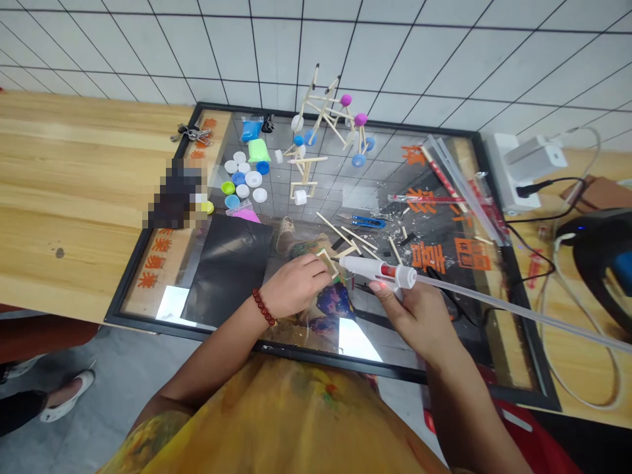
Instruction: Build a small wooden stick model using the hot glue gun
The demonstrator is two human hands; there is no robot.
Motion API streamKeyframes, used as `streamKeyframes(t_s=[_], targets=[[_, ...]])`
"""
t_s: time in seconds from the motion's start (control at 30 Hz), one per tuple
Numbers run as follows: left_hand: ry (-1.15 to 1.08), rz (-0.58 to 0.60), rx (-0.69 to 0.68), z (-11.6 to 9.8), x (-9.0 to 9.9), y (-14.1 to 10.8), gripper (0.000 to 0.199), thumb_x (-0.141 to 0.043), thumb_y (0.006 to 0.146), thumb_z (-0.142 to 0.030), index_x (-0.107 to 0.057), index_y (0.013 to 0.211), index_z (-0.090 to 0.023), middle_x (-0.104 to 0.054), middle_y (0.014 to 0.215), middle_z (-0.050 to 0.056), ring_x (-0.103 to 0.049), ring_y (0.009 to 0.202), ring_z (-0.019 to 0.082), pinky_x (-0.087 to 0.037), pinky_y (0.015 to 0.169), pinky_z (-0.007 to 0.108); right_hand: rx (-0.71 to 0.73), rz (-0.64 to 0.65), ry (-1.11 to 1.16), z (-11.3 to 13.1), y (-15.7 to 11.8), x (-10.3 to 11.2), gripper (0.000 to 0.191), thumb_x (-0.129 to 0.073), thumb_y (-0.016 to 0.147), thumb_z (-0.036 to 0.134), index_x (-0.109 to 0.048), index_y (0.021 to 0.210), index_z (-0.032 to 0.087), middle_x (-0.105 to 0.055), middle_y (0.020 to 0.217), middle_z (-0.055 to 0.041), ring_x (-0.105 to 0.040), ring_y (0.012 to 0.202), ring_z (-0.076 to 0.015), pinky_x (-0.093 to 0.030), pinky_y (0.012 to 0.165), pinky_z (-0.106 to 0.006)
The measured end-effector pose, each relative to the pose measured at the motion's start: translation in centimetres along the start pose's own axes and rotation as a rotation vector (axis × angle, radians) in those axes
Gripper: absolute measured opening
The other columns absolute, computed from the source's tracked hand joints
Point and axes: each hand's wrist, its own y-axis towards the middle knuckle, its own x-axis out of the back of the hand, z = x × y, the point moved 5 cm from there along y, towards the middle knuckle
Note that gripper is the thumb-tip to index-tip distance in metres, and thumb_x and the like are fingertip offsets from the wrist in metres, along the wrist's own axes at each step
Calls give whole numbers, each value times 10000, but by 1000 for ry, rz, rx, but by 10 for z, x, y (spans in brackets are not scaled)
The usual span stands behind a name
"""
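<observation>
My right hand (412, 316) is closed around a white hot glue gun (368, 268), with a long clear glue stick (494, 305) trailing from its back to the right. The gun's nozzle points left and meets, or nearly meets, a small frame of wooden sticks (330, 263). My left hand (299, 283) pinches that frame by its left side against the glass. Just beyond the gun lie loose wooden sticks (340, 230), with small black scraps among them. A blue-handled thread snipper (368, 222) rests a little farther back.
Stick models with bottle-cap wheels (330, 108) stand at the back by the tiled wall. Loose bottle caps (241, 178) and a black sheet (230, 263) lie left. A power strip (511, 171), cables and bagged glue sticks (464, 191) sit right. Another person's shoe (69, 395) shows lower left.
</observation>
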Motion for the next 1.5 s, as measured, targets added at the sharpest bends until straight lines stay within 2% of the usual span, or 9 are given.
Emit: streamKeyframes(t_s=[0.27, 0.43, 0.6, 0.8, 1.0, 1.17, 1.4, 1.5], targets=[[27, 22, -6, 0, -3, 0, 200, -455, 907, -97, -631, 997, -128, -635, 1000, 98, -528, 999, 217, -497, 915, 351, -27, -15, -17, -1, 1, -3, 443, -450, 930, 509, -689, 1056, 158, -753, 944, -152, -706, 881, -317, -514, 729, -396], [30, 11, -7, 0, -4, 0, 182, -461, 905, -98, -626, 976, -132, -631, 994, 97, -531, 996, 213, -493, 933, 353, -22, 9, -84, 3, 3, -4, 470, -403, 937, 537, -698, 899, 174, -733, 770, -139, -688, 716, -296, -469, 608, -366], [28, 7, -8, 0, -4, 0, 178, -464, 901, -94, -623, 966, -138, -627, 993, 93, -533, 1001, 217, -497, 920, 357, -13, 3, -112, 4, 3, -3, 499, -372, 942, 548, -687, 813, 184, -714, 724, -134, -673, 694, -287, -451, 602, -362], [21, 5, -8, 0, -4, -1, 166, -477, 895, -90, -621, 964, -133, -623, 978, 96, -533, 1004, 218, -494, 916, 358, -1, -30, -113, 4, 1, 0, 497, -383, 947, 542, -702, 925, 162, -709, 728, -131, -672, 687, -284, -466, 622, -371], [15, 4, -9, 0, -4, -1, 158, -486, 890, -90, -617, 967, -135, -619, 984, 101, -532, 1013, 216, -491, 915, 357, 5, -21, -95, 5, 0, 0, 494, -389, 943, 553, -702, 882, 176, -728, 778, -140, -676, 712, -284, -481, 644, -376], [32, -1, -12, 0, -4, -1, 160, -473, 901, -98, -617, 960, -132, -624, 985, 97, -524, 1010, 217, -488, 932, 352, -16, -15, -126, 2, 0, -4, 565, -366, 930, 601, -704, 814, 164, -707, 700, -147, -667, 666, -286, -456, 596, -372], [31, 20, -2, 0, -4, -1, 165, -471, 904, -105, -616, 971, -146, -622, 999, 92, -532, 1014, 222, -497, 908, 361, -7, 0, -109, 1, -6, -1, 546, -383, 943, 549, -708, 1015, 117, -747, 838, -168, -707, 757, -318, -490, 633, -388], [35, 20, -3, 0, -4, -1, 173, -466, 908, -106, -617, 983, -143, -623, 1006, 93, -528, 1021, 223, -497, 912, 362, -11, -10, -93, 3, -6, 1, 508, -405, 941, 532, -704, 1017, 129, -753, 888, -165, -714, 810, -325, -513, 677, -399]])
